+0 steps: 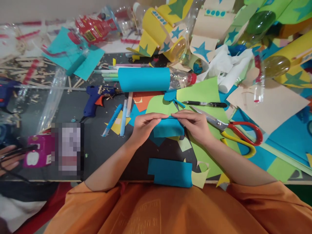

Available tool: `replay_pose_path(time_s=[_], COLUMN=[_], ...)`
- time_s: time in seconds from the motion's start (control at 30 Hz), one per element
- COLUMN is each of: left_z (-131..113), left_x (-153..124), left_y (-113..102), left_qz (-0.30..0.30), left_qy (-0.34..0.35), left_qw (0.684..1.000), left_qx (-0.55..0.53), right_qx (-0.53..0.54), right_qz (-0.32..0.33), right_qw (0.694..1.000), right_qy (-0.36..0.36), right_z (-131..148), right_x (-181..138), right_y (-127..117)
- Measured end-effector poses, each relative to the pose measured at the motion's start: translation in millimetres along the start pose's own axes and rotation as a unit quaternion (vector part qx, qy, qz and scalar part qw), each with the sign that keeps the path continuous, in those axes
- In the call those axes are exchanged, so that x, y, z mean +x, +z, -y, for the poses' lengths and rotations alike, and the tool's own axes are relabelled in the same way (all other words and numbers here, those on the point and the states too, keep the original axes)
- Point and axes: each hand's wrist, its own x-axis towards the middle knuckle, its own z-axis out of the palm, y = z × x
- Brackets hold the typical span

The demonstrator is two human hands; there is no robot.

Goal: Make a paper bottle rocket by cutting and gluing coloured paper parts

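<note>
Between both hands, over the middle of the table, is a small piece of blue paper (168, 128). My left hand (147, 126) pinches its upper edge from the left side. From the right, my right hand (194, 124) pinches the same edge, thumb and fingers pressed together. The fingertips nearly meet along that edge. Just beyond lies a sheet of green paper (202, 94) with a black pen (207, 104) on it. Large scissors (221, 125) with red and yellow handles lie partly open beside my right hand. Another blue paper piece (173, 172) rests at the table's near edge.
A plastic bottle (181, 79) wrapped in a blue sleeve lies behind my hands. A blue glue gun (94, 99) and markers (112, 120) are to the left. Decorated yellow paper (156, 29) and other bottles crowd the back. Another person's hand (9, 159) is at far left.
</note>
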Motion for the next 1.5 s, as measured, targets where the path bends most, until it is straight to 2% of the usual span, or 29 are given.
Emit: replay_pose_path(time_s=[0.23, 0.37, 0.47, 0.67, 0.77, 0.97, 1.37, 1.5], left_z=[-5.5, -5.2, -4.0, -7.6, -12.0, -12.5, -12.0, -8.5], left_x=[-1.6, -1.0, -1.7, -3.0, -0.4, 3.4, 7.4, 7.5], left_y=[1.1, 1.6, 0.4, -0.6, 2.0, 2.1, -3.3, -6.8], left_qz=[0.043, 0.042, 0.043, 0.071, 0.067, 0.048, 0.058, 0.041], left_qy=[0.102, 0.121, 0.105, 0.018, -0.022, -0.023, -0.038, -0.041], left_qw=[0.994, 0.991, 0.991, 0.997, 0.997, 0.996, 0.997, 0.996], left_qx=[0.024, 0.046, 0.064, 0.024, 0.037, 0.078, 0.045, 0.061], right_qx=[0.023, 0.001, -0.011, -0.029, -0.037, -0.034, 0.01, 0.018], right_qz=[0.0, 0.0, -0.014, -0.022, -0.016, -0.031, -0.05, -0.07], right_qw=[0.998, 0.999, 0.999, 0.999, 0.999, 0.999, 0.998, 0.997], right_qy=[0.054, 0.05, 0.039, 0.004, -0.005, 0.015, 0.035, 0.03], right_z=[4.0, 3.2, 1.4, -0.6, -0.6, -0.6, 1.1, -2.6], right_x=[-0.2, 0.9, 1.0, 0.2, -0.2, -1.0, -1.4, -0.2], right_y=[1.7, 2.8, 3.0, 3.6, 3.5, 4.3, 3.0, -0.6])
